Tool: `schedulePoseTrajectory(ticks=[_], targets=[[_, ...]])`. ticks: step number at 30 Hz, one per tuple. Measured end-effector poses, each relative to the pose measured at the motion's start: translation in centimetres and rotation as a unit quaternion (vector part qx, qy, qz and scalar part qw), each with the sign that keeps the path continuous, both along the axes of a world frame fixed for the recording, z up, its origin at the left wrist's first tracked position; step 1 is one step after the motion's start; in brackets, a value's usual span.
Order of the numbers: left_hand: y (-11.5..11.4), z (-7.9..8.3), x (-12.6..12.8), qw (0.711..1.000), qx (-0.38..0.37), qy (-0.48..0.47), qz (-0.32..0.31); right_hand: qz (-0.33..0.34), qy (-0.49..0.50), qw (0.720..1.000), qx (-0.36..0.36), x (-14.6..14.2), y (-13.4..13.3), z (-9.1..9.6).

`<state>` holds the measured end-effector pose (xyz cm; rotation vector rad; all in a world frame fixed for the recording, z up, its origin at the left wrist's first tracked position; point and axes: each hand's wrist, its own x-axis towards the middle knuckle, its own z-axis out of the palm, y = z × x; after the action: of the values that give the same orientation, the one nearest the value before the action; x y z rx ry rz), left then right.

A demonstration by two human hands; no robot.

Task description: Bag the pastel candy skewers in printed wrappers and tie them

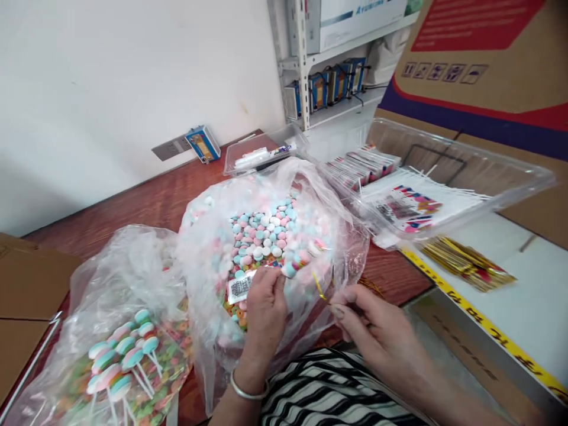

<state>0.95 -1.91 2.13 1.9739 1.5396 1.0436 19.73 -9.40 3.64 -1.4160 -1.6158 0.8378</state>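
My left hand point(267, 305), a bracelet at its wrist, is closed in a pinch over the middle of a large clear bag. A small stack of pastel candies point(293, 264) sticks out at its fingertips, and a white printed label point(239, 288) shows on its other side. To the right, the thumb and fingers of my right hand point(373, 325) pinch the end of a thin gold twist tie point(319, 286). The open clear bag point(199, 319) is filled with pink, blue and white round candies point(261, 231), with ring-shaped ones lower down.
Stacked candies on white sticks point(124, 355) lie on another clear bag point(133, 254) at left. A clear plastic tray point(528, 177) holds printed sachets and white sticks. Gold twist ties point(468, 263) lie in front of it. Cardboard boxes point(479, 89) and a shelf point(304, 77) stand behind.
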Motion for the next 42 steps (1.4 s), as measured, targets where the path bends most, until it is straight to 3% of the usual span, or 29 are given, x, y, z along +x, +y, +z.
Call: schedulePoseTrajectory(ticks=[6, 10, 13, 16, 19, 21, 24, 26, 28, 30, 32, 33, 36, 38, 40, 42], targets=[[-0.6, -0.1, 0.9, 0.994, 0.062, 0.079, 0.042, -0.008, 0.14, 0.989, -0.04, -6.0, 5.4, -2.7], [-0.5, -0.9, 0.0, 0.991, 0.1, 0.038, 0.077, -0.015, 0.206, 0.974, -0.088, -7.0, 6.6, -3.9], [-0.3, -1.4, -0.4, 0.991, 0.116, 0.034, 0.062, -0.007, 0.247, 0.96, -0.13, -7.1, 6.9, -4.3], [-0.2, -1.5, -0.4, 0.993, 0.105, 0.009, 0.06, -0.008, 0.258, 0.956, -0.14, -7.2, 7.0, -4.3], [0.1, -1.4, -0.2, 0.99, 0.024, -0.108, 0.083, -0.02, 0.219, 0.969, -0.111, -7.3, 7.3, -4.4], [0.3, -1.4, 0.0, 0.957, -0.081, -0.263, 0.092, -0.025, 0.182, 0.979, -0.085, -7.3, 7.5, -4.4], [0.8, -1.2, 0.5, 0.83, -0.217, -0.508, 0.079, -0.018, 0.143, 0.988, -0.051, -7.3, 7.9, -4.5], [1.1, -0.9, 0.8, 0.752, -0.263, -0.601, 0.061, -0.012, 0.132, 0.991, -0.032, -7.3, 8.1, -4.3], [1.2, -0.6, 0.9, 0.709, -0.296, -0.639, 0.039, -0.011, 0.12, 0.993, -0.014, -7.2, 8.3, -4.1], [1.2, -0.6, 0.9, 0.693, -0.318, -0.647, 0.02, -0.002, 0.092, 0.996, 0.013, -6.9, 8.4, -3.8], [1.1, -0.8, 0.7, 0.714, -0.316, -0.624, 0.009, 0.013, 0.053, 0.997, 0.049, -6.5, 8.6, -3.6], [1.1, -0.9, 0.5, 0.747, -0.302, -0.593, 0.004, 0.02, 0.031, 0.997, 0.067, -6.3, 8.6, -3.5], [0.8, -1.3, -0.2, 0.91, -0.189, -0.368, -0.011, 0.027, -0.049, 0.991, 0.122, -5.7, 8.8, -3.3], [0.6, -1.4, -0.6, 0.982, -0.07, -0.175, -0.007, 0.037, -0.103, 0.98, 0.163, -5.5, 8.9, -3.1], [0.4, -1.3, -0.8, 0.998, 0.017, -0.06, 0.016, 0.051, -0.133, 0.971, 0.194, -5.5, 8.8, -2.9], [0.2, -1.2, -0.7, 0.998, 0.024, -0.044, 0.04, 0.063, -0.128, 0.971, 0.193, -5.6, 8.7, -2.8]])
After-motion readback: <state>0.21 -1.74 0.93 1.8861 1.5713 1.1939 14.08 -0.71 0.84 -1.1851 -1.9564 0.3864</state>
